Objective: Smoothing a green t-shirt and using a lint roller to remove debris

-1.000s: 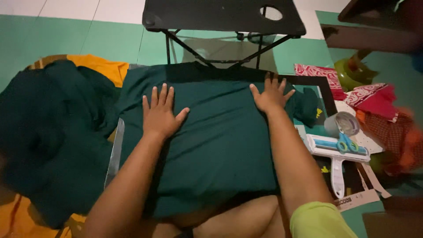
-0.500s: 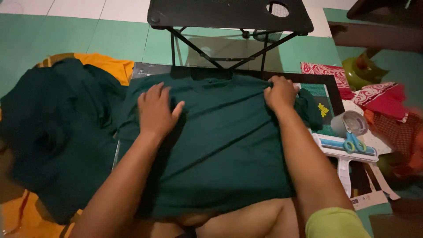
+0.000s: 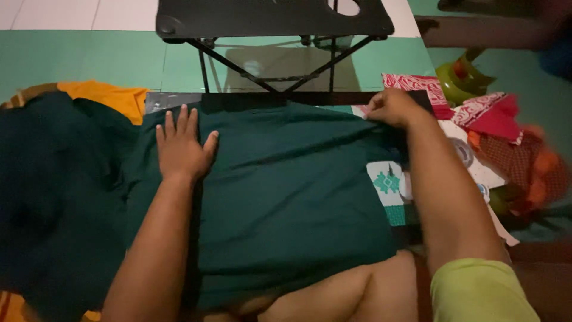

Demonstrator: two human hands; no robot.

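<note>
Head view: the dark green cloth [image 3: 286,197] is spread flat over a dark board [image 3: 179,100] on the floor, with the left hand [image 3: 182,146] pressed on it palm down, fingers apart and clamped on nothing, while the right hand [image 3: 393,107] has its grip pinched together on the far right edge of the cloth. For a clean result, the cloth is best held still under the flat palm while the pinched edge is drawn taut and level, in line with the board's far rim just beyond the grip. A patterned red fabric [image 3: 417,86] lies just beyond the pinching grip, and a black folding stand [image 3: 268,18] stands further off.
</note>
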